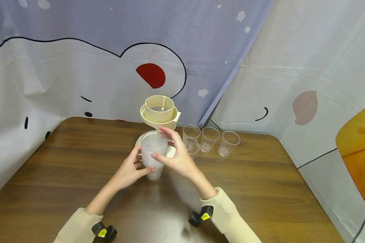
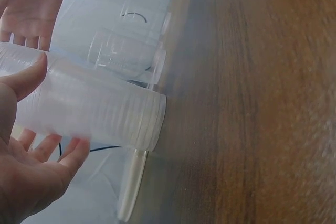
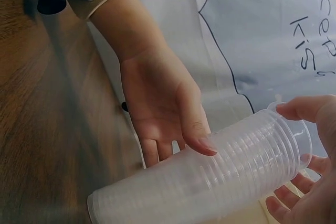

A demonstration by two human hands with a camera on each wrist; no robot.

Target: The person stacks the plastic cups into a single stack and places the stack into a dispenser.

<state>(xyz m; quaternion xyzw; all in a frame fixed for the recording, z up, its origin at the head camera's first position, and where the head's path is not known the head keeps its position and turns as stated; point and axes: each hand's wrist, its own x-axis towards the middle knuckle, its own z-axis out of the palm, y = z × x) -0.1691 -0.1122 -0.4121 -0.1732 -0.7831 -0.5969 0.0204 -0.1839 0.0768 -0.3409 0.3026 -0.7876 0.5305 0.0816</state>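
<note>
A tall stack of clear plastic cups (image 1: 153,161) stands above the table's middle, rims upward. My left hand (image 1: 131,171) grips its side, thumb in front and fingers behind; in the left wrist view the stack's base (image 2: 152,121) shows beside the tabletop. Higher up, my right hand (image 1: 178,156) holds the rim end, with thumb and fingers on opposite sides of the topmost cup (image 3: 302,132). Right behind the stack stands a cream funnel-shaped device (image 1: 159,116) with a round open top. Its lower part is partly hidden by the stack and my right hand.
Several single clear cups stand to the right of the device, among them a middle cup (image 1: 209,141) and a rightmost cup (image 1: 228,143). The brown wooden table (image 1: 261,182) ends at a printed curtain (image 1: 103,77) behind and on both sides.
</note>
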